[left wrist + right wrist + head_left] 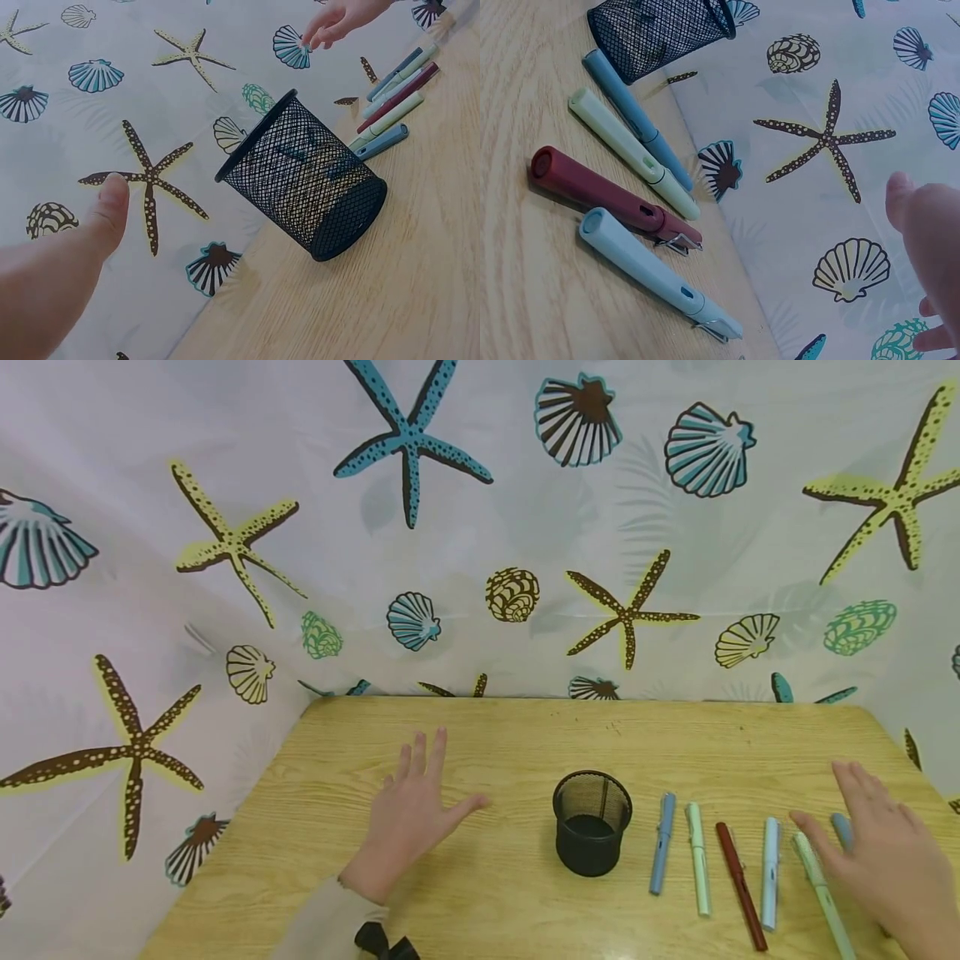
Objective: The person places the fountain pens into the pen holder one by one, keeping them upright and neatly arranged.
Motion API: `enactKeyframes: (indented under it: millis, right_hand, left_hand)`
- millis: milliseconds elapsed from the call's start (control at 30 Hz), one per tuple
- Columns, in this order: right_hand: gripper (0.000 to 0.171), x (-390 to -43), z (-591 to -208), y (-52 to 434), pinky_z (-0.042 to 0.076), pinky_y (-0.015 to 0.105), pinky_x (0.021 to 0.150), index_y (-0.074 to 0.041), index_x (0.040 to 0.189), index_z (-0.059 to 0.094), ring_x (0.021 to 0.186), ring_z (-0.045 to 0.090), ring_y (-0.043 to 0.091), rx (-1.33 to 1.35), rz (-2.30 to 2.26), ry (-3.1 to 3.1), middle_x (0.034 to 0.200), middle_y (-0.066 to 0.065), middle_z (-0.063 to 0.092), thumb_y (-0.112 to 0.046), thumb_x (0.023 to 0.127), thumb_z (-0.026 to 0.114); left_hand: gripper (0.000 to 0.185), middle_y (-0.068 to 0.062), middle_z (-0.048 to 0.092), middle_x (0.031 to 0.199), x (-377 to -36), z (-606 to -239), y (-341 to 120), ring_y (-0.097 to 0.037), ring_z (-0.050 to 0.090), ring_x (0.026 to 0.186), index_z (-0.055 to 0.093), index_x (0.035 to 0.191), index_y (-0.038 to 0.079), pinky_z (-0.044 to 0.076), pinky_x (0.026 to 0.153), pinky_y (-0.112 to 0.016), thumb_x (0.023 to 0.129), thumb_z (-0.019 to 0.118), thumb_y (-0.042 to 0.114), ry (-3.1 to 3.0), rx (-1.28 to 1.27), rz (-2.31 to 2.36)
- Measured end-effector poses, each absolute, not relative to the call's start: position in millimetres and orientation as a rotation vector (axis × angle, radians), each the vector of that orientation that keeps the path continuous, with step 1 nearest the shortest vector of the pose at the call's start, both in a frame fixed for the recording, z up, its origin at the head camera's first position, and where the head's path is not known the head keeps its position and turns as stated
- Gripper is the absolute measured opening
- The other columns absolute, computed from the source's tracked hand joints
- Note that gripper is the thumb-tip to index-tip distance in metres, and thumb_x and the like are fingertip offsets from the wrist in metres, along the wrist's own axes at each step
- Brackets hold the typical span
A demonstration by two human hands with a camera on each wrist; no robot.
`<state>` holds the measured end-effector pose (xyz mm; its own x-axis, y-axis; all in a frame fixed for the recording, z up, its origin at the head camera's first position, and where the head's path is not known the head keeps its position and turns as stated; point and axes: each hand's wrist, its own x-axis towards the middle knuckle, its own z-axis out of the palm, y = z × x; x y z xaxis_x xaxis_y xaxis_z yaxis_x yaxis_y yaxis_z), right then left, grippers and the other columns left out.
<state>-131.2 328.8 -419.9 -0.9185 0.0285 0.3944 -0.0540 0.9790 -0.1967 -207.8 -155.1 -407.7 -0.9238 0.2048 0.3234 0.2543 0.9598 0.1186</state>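
A black mesh pen holder [588, 856] stands upright on the table between my two hands, with nothing visible inside it. My left hand [408, 810] is left of the holder, fingers spread and nothing in it. My right hand [881, 852] hovers at the far right, its fingers extended and holding nothing. Between holder and right hand lie a blue pen [662, 843], a light green pen [699, 860], a dark red pen [741, 887] and a light blue pen [770, 874]. A second light green pen [825, 897] and a partly hidden second blue pen [842, 829] are beside the right hand.
The wooden table [465, 752] has its back edge against a white cloth [480, 527] printed with starfish and shells. This cloth also hangs along the left and right sides. A black strap [386, 942] is near the left sleeve [330, 918].
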Motion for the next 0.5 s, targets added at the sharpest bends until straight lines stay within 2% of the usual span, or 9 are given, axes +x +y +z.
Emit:
enactKeyframes:
  millis: [100, 167, 233, 333, 500]
  right_hand:
    - [0.08, -130.6, -416.7, 332.3, 0.036, 0.063, 0.08, 0.013, 0.139, 0.025, 0.1, 0.044, 0.058, -0.043, 0.309, -2.708, 0.122, 0.041, 0.041, -0.046, 0.092, 0.054]
    - [0.078, -129.9, -415.7, 333.4, 0.039, 0.062, 0.074, 0.013, 0.138, 0.027, 0.094, 0.046, 0.059, -0.086, 0.314, -2.713, 0.115, 0.044, 0.044, -0.045, 0.092, 0.054]
    - [0.077, -128.7, -415.8, 334.1, 0.04, 0.062, 0.071, 0.011, 0.139, 0.026, 0.092, 0.047, 0.058, -0.126, 0.317, -2.728, 0.113, 0.044, 0.045, -0.045, 0.093, 0.052]
    - [0.069, -126.9, -417.8, 335.4, 0.043, 0.059, 0.063, 0.01, 0.136, 0.033, 0.086, 0.05, 0.056, -0.134, 0.308, -2.675, 0.107, 0.043, 0.049, -0.038, 0.092, 0.057]
    - [0.053, -125.2, -422.1, 340.9, 0.044, 0.054, 0.054, 0.012, 0.126, 0.045, 0.076, 0.054, 0.052, -0.095, 0.307, -2.554, 0.099, 0.041, 0.054, -0.017, 0.087, 0.066]
  left_hand:
    - [0.106, -0.021, 0.03, 0.145, -207.9, -406.2, -150.0, -0.04, 0.037, 0.127, 0.018, 0.149, 0.012, 0.05, 0.062, -0.048, 0.073, 0.041, 0.082, -2.794, -0.337, -0.308]
    - [0.106, -0.02, 0.032, 0.145, -207.7, -405.3, -147.4, -0.039, 0.039, 0.126, 0.019, 0.149, 0.012, 0.045, 0.044, -0.038, 0.072, 0.042, 0.082, -2.789, -0.337, -0.352]
    - [0.106, -0.017, 0.033, 0.145, -206.7, -404.5, -145.0, -0.036, 0.041, 0.125, 0.021, 0.149, 0.013, 0.035, 0.035, -0.03, 0.072, 0.043, 0.082, -2.784, -0.338, -0.4]
    - [0.104, -0.015, 0.038, 0.143, -205.7, -404.8, -141.5, -0.035, 0.047, 0.12, 0.025, 0.147, 0.012, 0.031, 0.034, -0.026, 0.072, 0.047, 0.08, -2.747, -0.352, -0.476]
    - [0.099, -0.016, 0.048, 0.134, -204.0, -407.5, -134.2, -0.036, 0.058, 0.104, 0.032, 0.143, 0.009, 0.038, 0.04, -0.028, 0.073, 0.055, 0.074, -2.652, -0.395, -0.595]
